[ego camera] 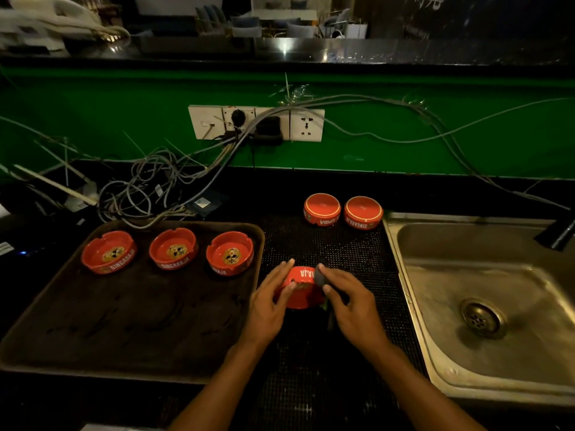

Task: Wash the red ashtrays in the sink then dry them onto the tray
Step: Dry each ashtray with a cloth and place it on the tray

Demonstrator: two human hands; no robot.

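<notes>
A red ashtray (303, 286) is tilted over the black rubber mat (326, 244), between my two hands. My left hand (269, 301) grips its left side, thumb on the rim and fingers round the outer wall. My right hand (348, 298) pinches a small dark grey cloth or pad (320, 276) against the ashtray's right edge; a green scrap shows under that hand. Three red ashtrays (109, 251) (173, 248) (230, 253) stand upright in a row at the far side of the brown tray (124, 331). Two more ashtrays (322, 208) (363, 211) lie upside down at the mat's far end.
A steel sink (497, 275) with a drain (482, 318) lies to the right, with a dark tap (557, 234) at its far corner. A tangle of cables (155, 188) sits behind the tray, below a socket panel (255, 122) on the green wall.
</notes>
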